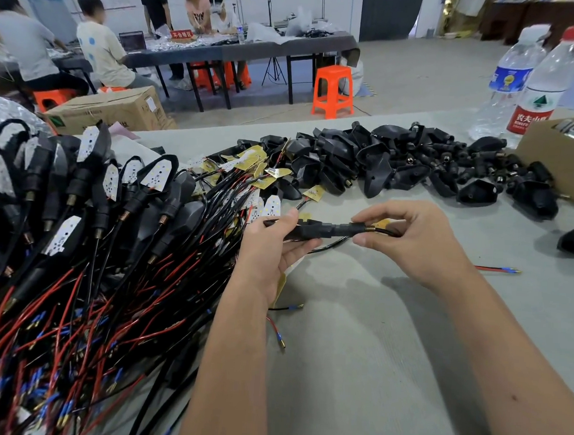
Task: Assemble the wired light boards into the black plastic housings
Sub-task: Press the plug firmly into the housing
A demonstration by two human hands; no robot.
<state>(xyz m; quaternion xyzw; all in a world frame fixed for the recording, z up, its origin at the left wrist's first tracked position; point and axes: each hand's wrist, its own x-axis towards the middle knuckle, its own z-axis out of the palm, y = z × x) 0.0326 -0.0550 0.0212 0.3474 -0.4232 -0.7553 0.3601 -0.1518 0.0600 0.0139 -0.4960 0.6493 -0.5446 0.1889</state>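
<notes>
Black plastic housing (306, 229) sits across both my hands, held just above the grey table (356, 335). My left hand (272, 249) wraps the wide body end: thumb on top, fingers curled underneath. My right hand (406, 235) pinches the narrow stem end, where a brass threaded collar (370, 228) shows and the black cable (385, 232) exits between thumb and fingertips. Housing runs roughly level, left to right, between the two grips. A yellowish board edge shows at my right fingertips; can't tell if the board inside is fully seated

Loose black lead with a blue crimp terminal (291, 307) trails below my left wrist, a red one (275, 332) beside it. Another red/black pair (497, 269) lies on the table right of my right hand

Left: pile of finished units (82, 208) with red and black wires fanned toward me. Behind my hands: loose wired light boards (258, 173), then the heap of empty housings (396, 159). Two water bottles (528, 83) and a cardboard box (558, 160) far right
</notes>
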